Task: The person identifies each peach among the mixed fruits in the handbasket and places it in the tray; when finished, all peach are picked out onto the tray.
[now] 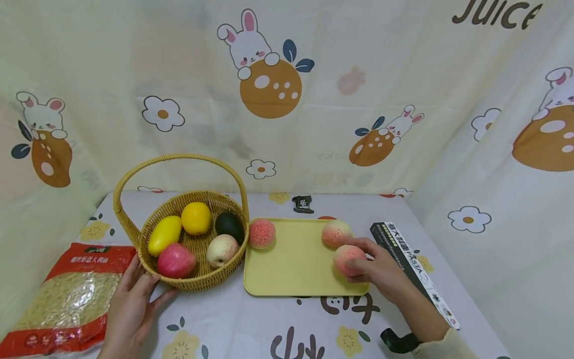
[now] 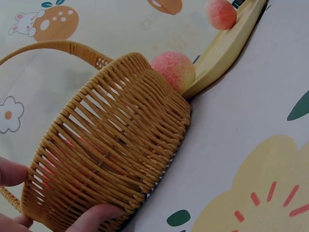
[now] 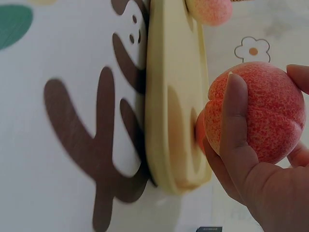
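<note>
In the head view my right hand point(image 1: 378, 271) holds a pink peach point(image 1: 347, 260) over the right end of a yellow tray point(image 1: 293, 269). The right wrist view shows thumb and fingers round that peach point(image 3: 270, 108). Behind it another peach point(image 1: 335, 233) sits at the tray's far right; a third peach point(image 1: 262, 233) lies at its left end, beside a wicker basket point(image 1: 197, 285). My left hand point(image 1: 132, 304) touches the basket's near left side, fingers fairly straight, its thumb point(image 2: 99, 217) against the woven wall.
Inside the basket lie a yellow mango point(image 1: 165, 236), an orange-yellow fruit point(image 1: 196, 218), a dark green avocado point(image 1: 229, 227), a red fruit point(image 1: 176, 261) and a pale peach point(image 1: 222, 251). A red pasta bag point(image 1: 71, 294) lies left, a black-and-white pasta box point(image 1: 414, 274) right. The basket's tall handle point(image 1: 179, 157) arches up.
</note>
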`<state>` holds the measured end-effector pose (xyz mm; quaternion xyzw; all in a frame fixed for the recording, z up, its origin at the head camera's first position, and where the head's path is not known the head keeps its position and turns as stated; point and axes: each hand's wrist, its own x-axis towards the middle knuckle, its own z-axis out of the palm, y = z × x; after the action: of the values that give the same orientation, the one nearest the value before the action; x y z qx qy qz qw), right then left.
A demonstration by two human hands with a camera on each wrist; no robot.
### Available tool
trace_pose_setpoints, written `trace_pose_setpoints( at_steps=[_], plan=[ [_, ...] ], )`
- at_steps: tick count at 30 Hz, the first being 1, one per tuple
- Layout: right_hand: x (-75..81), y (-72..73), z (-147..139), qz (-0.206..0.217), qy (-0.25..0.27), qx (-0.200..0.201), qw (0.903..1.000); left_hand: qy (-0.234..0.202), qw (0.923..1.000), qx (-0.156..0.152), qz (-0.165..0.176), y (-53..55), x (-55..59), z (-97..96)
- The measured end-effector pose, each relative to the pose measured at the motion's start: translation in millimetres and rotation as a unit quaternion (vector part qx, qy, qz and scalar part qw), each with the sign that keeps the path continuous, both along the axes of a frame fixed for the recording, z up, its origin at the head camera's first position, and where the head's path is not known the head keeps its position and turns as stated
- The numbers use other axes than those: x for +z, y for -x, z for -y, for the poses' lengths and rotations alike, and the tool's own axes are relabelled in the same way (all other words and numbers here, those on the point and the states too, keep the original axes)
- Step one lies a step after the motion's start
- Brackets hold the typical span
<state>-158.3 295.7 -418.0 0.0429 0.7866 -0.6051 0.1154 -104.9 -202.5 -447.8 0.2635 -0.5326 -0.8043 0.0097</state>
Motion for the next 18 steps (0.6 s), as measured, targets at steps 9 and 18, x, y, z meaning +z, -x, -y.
trace_pose_setpoints(
  at_steps=[9, 18],
  plan=[
    [-3.6, -4.2, -11, 0.014, -0.008, -0.016, 0.9998, -0.005, 1.0, -0.001, -0.003, -0.2, 1.9, 0.1],
    [-9.9, -5.5, -12, 0.025, -0.017, -0.02, 0.9993, 0.01, 0.9999, 0.0, 0.004, 0.6, 1.3, -0.7]
  ],
)
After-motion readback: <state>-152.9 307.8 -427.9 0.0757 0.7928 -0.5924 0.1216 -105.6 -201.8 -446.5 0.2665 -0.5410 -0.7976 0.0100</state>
